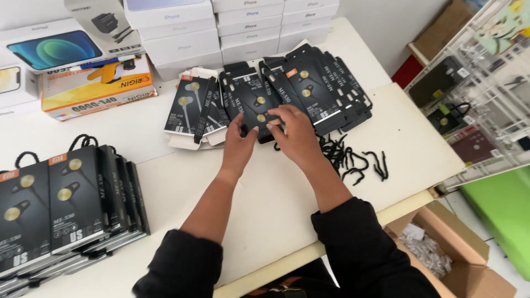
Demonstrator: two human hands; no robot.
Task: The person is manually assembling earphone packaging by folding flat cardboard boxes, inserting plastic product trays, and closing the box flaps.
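Both my hands reach to the middle of a white table [276,198]. My left hand [238,144] and my right hand [295,132] grip the near edge of a flat black earphone package [254,107] with gold earbud pictures. It lies on top of a fanned row of the same flat black packages [320,88]. A loose heap of black hang loops [353,157] lies just right of my right hand.
Assembled black earphone boxes [72,204] with cord handles stand at the left front. White phone boxes [243,27] are stacked at the back, an orange and white box [99,85] at back left. An open cardboard box [447,254] sits below the table's right edge beside a clear display rack [486,83].
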